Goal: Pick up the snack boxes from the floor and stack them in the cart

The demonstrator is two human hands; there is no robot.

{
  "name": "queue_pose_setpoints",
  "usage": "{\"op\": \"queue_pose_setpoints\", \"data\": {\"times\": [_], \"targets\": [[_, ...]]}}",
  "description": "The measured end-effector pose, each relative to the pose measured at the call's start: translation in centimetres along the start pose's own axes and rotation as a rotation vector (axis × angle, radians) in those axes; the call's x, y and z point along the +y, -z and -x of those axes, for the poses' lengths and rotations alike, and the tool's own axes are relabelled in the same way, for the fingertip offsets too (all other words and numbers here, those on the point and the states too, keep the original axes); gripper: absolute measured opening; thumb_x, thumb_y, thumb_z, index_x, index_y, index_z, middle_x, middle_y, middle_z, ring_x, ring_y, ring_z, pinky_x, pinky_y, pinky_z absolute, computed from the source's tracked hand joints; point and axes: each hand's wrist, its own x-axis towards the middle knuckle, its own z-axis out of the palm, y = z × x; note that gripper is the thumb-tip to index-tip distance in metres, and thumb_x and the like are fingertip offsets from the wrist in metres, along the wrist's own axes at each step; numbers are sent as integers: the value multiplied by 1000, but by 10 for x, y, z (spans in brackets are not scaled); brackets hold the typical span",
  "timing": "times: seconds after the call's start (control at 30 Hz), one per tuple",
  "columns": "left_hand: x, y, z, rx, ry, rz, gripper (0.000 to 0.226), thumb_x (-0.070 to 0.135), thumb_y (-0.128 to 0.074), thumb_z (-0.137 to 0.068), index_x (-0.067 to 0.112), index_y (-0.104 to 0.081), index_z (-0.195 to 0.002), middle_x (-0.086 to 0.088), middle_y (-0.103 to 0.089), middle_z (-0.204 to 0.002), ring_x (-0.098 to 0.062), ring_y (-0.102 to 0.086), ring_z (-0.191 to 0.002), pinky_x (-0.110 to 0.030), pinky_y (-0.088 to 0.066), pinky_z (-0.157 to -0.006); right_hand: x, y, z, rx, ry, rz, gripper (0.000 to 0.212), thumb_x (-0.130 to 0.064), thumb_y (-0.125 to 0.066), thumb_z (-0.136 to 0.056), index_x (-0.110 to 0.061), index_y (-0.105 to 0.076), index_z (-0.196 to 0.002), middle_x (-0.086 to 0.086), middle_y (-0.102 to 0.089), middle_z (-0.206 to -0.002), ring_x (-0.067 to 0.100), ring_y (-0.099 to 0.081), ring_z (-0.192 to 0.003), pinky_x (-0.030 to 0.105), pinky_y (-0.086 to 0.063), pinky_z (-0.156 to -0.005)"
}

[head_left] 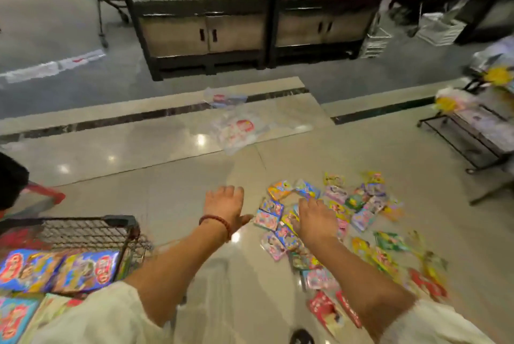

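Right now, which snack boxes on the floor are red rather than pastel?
The red boxes lying nearest the camera, at the pile's lower edge by the right forearm; the others are pink, blue, yellow or green.

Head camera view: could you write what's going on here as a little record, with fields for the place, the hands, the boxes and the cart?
place: shop aisle with a glossy tiled floor
left hand: open, fingers spread, holding nothing, bead bracelet on the wrist
right hand: open, reaching over the scattered pile, holding nothing
snack boxes: many colourful ones strewn on the floor to the right, blurred
cart: wire cart at lower left, already holding some boxes
other: plastic bag lying further up the floor
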Motion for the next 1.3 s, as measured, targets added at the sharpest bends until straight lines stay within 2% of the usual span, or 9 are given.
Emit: {"op": "queue_pose_setpoints", "data": {"times": [0.2, 0.27, 0.37, 0.57, 0.7, 0.9, 1.03, 1.17, 1.3], "targets": [[119, -33, -48, -141, -128, -8, 71, 59, -50, -86, 19, -31, -141, -4, -42, -139, -23, -36, -131, -43, -28, -105, 135, -42, 2, -105, -175, -21, 69, -49, -82, -58, -8, -63, -110, 11, -63, -101, 30, -64, -91, 37, -53, -72], [152, -46, -61, -195, -156, -21, 71, 60, -49, -86, 19, -30, -142, -5, -41, -141, -24, -35, -132, -44, -26, -107, 168, -56, 4, -83, -229, -26, 66, -46, -89, -42, -7, -69, -92, 11, -65, -85, 29, -65, -74, 35, -53, -58], [191, -73, -77, -261, -183, -41, 70, 59, -48, -87, 19, -31, -140, -5, -40, -141, -23, -36, -132, -43, -26, -106, 207, -90, 1, -170, -242, -92, 53, -44, -65, -79, -10, -58, -119, 10, -60, -112, 29, -59, -103, 36, -50, -78], [233, -159, -108, -383, -199, -44, 76, 62, -46, -88, 20, -22, -146, -2, -30, -151, -20, -28, -139, -42, -21, -112, 240, -184, -12, -234, -248, -143, 61, -49, -57, -86, -12, -44, -134, 7, -52, -127, 25, -51, -118, 35, -46, -87], [245, -238, -145, -447, -192, -31, 80, 62, -45, -88, 19, -16, -149, -3, -23, -155, -21, -21, -143, -43, -20, -115, 244, -286, -38, -308, -258, -185, 68, -46, -92, -37, -5, -70, -87, 10, -65, -76, 28, -66, -65, 35, -50, -46], [253, -389, -210, -442, -213, -35, 86, 61, -51, -85, 15, -15, -148, -5, -25, -153, -24, -23, -140, -39, -26, -112, 237, -443, -82, -349, -188, -239, 54, -46, -76, -63, -8, -64, -99, 10, -65, -90, 28, -66, -81, 34, -54, -62], [253, -489, -243, -489, -228, -47, 94, 62, -52, -84, 11, -9, -150, -8, -17, -155, -28, -18, -142, -42, -23, -114, 232, -534, -110, -499, -117, -193, 69, -49, -48, -92, -11, -24, -145, 8, -34, -145, 25, -34, -133, 36, -39, -100], [257, -576, -268, -508, -255, -74, 96, 60, -54, -84, 10, -6, -151, -9, -12, -157, -29, -13, -144, -44, -21, -115, 225, -615, -130, -563, -59, -193, 77, -49, -46, -93, -12, -9, -149, 5, -20, -152, 23, -21, -140, 35, -28, -108], [255, -645, -289, -468, -200, -67, 100, 59, -59, -80, 8, -9, -150, -12, -18, -154, -32, -17, -141, -43, -22, -115, 221, -683, -146, -592, -12, -138, 88, -49, -56, -88, -11, -6, -150, 7, -12, -155, 26, -18, -141, 39, -33, -107]]}}
